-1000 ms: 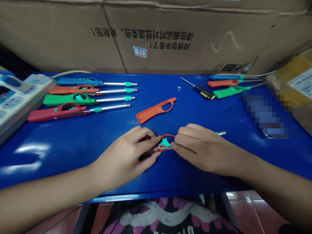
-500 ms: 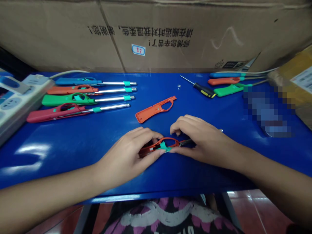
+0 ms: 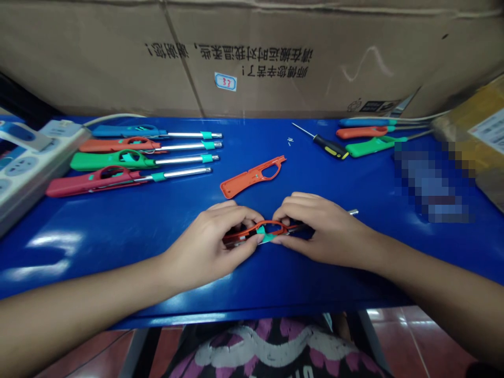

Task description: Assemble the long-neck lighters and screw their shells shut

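Observation:
Both my hands grip one opened orange long-nosed lighter [image 3: 271,230] lying on the blue table [image 3: 118,231]. My left hand [image 3: 212,244] is closed round its handle end, thumb and fingers pinching it. My right hand [image 3: 318,228] is closed over the part by the green trigger, and the metal tube tip [image 3: 353,212] pokes out behind it. The lighter's loose orange half shell [image 3: 252,177] lies flat just beyond my hands.
Several whole lighters [image 3: 129,160] lie in a row at the back left beside a white power strip [image 3: 27,157]. A black-and-yellow screwdriver [image 3: 325,144] and three more lighters [image 3: 366,136] lie at the back right. Cardboard boxes [image 3: 255,52] wall off the far edge.
My right hand shifted from pinching the green trigger to closing over the lighter's body. The lighter turned slightly, so its orange trigger loop shows more between my hands.

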A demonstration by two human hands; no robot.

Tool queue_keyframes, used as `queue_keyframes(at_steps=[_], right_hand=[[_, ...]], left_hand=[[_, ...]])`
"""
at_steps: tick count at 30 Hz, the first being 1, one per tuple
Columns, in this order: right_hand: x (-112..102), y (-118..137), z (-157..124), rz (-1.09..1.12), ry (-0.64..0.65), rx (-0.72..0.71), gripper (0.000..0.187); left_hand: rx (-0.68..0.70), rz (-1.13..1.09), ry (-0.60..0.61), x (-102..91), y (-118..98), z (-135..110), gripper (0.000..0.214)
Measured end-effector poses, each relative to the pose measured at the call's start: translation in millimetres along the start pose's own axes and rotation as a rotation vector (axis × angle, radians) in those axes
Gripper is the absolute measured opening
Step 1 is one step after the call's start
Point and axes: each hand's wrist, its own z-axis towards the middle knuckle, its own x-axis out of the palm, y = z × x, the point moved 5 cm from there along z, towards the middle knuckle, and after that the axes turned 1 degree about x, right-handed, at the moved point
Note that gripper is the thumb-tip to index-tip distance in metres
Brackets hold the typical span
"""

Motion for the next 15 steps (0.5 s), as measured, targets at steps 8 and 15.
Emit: queue_keyframes(at_steps=[8,15], right_hand=[[-16,-4,-5,-0.064,0.058,-0.031,0.031],[-33,-10,-9,-0.007,0.014,-0.034,0.014]], left_hand=[[0.125,0.198,-0.065,-11.1,12,11,0.029],[0.385,0.292,-0.068,-22.9,0,8,0.015]])
